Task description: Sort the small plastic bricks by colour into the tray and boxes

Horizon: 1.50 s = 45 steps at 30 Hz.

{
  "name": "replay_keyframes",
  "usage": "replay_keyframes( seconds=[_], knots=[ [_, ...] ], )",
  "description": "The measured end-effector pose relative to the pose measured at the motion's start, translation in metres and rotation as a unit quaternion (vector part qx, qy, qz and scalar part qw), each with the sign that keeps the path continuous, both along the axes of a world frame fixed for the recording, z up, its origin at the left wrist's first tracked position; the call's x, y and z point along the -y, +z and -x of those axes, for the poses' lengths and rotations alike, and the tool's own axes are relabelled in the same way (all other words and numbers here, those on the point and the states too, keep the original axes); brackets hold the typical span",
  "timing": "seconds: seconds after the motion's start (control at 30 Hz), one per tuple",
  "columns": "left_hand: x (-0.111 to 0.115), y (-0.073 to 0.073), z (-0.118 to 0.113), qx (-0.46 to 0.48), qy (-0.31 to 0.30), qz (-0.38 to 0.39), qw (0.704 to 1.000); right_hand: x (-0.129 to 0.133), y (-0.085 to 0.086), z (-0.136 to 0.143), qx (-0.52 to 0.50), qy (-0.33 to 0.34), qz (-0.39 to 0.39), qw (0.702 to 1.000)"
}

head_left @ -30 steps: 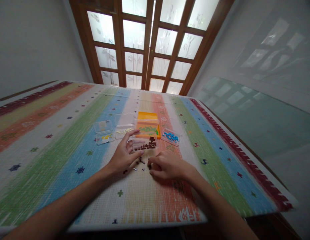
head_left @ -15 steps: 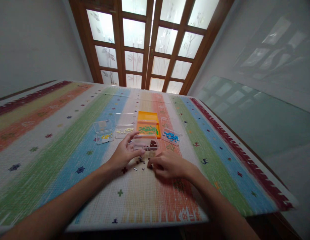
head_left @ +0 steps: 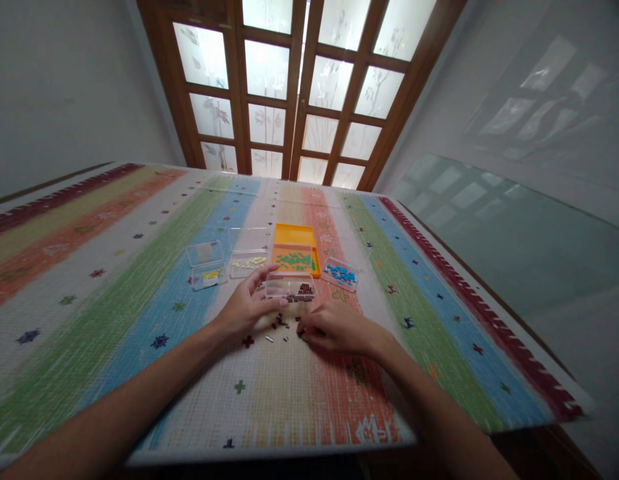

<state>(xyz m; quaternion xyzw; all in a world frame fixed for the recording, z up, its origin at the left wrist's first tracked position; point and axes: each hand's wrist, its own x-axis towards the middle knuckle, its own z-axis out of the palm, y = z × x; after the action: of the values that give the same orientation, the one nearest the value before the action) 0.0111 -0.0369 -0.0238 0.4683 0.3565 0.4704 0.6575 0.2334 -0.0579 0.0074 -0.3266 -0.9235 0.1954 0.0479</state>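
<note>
My left hand holds the left side of a clear box, its fingers behind and its thumb in front. Dark brown pieces lie inside at the right, and more line the box's front edge. Just in front of the box, loose brown pieces are scattered on the striped cloth. Over the cloth to their right is my right hand, its fingers curled and pinched together low down. Whatever those fingertips hold is too small and hidden to make out.
Behind the hands stand a yellow box with green pieces, a clear box of blue pieces, one of pale pieces and one of yellow pieces. The striped cloth covers the table.
The clear box in my left hand has shifted slightly and its brown pieces sit differently. My right hand's fingers have drawn in a little at the cloth.
</note>
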Motion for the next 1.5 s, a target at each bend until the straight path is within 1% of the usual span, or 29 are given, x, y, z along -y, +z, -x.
replay_keyframes(
  seconds=[0.1, 0.23, 0.3, 0.37, 0.43, 0.47, 0.53, 0.6, 0.67, 0.7, 0.77, 0.87, 1.0, 1.13, 1.27, 1.4, 1.5],
  knots=[
    [0.002, 0.001, -0.001, 0.008, -0.002, -0.001, 1.0, 0.002, 0.0, 0.002, 0.026, -0.008, -0.015, 1.0],
    [0.002, 0.003, 0.0, 0.002, 0.0, -0.006, 1.0, 0.006, -0.002, 0.008, 0.082, -0.024, -0.056, 0.995],
    [0.001, 0.002, 0.0, 0.0, 0.0, -0.009, 1.0, 0.007, -0.002, 0.009, 0.079, -0.026, -0.054, 0.995],
    [0.0, 0.0, 0.001, 0.003, -0.004, -0.018, 1.0, 0.007, 0.003, 0.006, 0.035, -0.013, -0.026, 0.999],
    [-0.001, -0.002, 0.001, 0.009, -0.012, -0.03, 0.999, 0.006, 0.013, 0.001, -0.035, 0.006, 0.01, 0.999],
    [0.0, -0.003, 0.001, 0.01, -0.017, -0.034, 0.999, 0.004, 0.019, -0.002, -0.066, 0.001, 0.018, 0.998],
    [0.001, -0.002, 0.001, 0.007, -0.03, -0.033, 0.999, -0.001, 0.031, -0.006, -0.115, -0.022, 0.001, 0.993],
    [0.004, 0.0, 0.0, 0.003, -0.047, -0.029, 0.998, -0.008, 0.04, -0.007, -0.14, -0.048, -0.031, 0.988],
    [0.006, 0.002, -0.002, 0.009, -0.066, -0.028, 0.997, -0.017, 0.044, -0.004, -0.124, -0.061, -0.043, 0.99],
    [0.007, 0.002, -0.003, 0.015, -0.076, -0.03, 0.997, -0.022, 0.044, 0.0, -0.099, -0.062, -0.04, 0.992],
    [0.009, 0.002, -0.004, 0.029, -0.097, -0.035, 0.994, -0.029, 0.041, 0.009, -0.051, -0.064, -0.042, 0.996],
    [0.009, -0.001, -0.005, 0.04, -0.118, -0.036, 0.992, -0.036, 0.036, 0.023, 0.005, -0.057, -0.066, 0.996],
    [0.009, -0.003, -0.005, 0.046, -0.116, -0.031, 0.992, -0.039, 0.033, 0.03, 0.036, -0.046, -0.094, 0.994],
    [0.01, -0.002, -0.005, 0.047, -0.112, -0.032, 0.992, -0.039, 0.039, 0.027, 0.043, -0.038, -0.089, 0.994],
    [0.01, -0.002, -0.005, 0.052, -0.107, -0.033, 0.992, -0.035, 0.048, 0.019, -0.011, -0.048, -0.056, 0.997],
    [0.007, -0.001, -0.004, 0.044, -0.077, -0.048, 0.995, -0.03, 0.053, 0.007, -0.086, -0.072, -0.015, 0.994],
    [0.004, -0.001, -0.004, 0.031, -0.067, -0.055, 0.996, -0.028, 0.054, 0.005, -0.085, -0.078, -0.025, 0.993]
  ],
)
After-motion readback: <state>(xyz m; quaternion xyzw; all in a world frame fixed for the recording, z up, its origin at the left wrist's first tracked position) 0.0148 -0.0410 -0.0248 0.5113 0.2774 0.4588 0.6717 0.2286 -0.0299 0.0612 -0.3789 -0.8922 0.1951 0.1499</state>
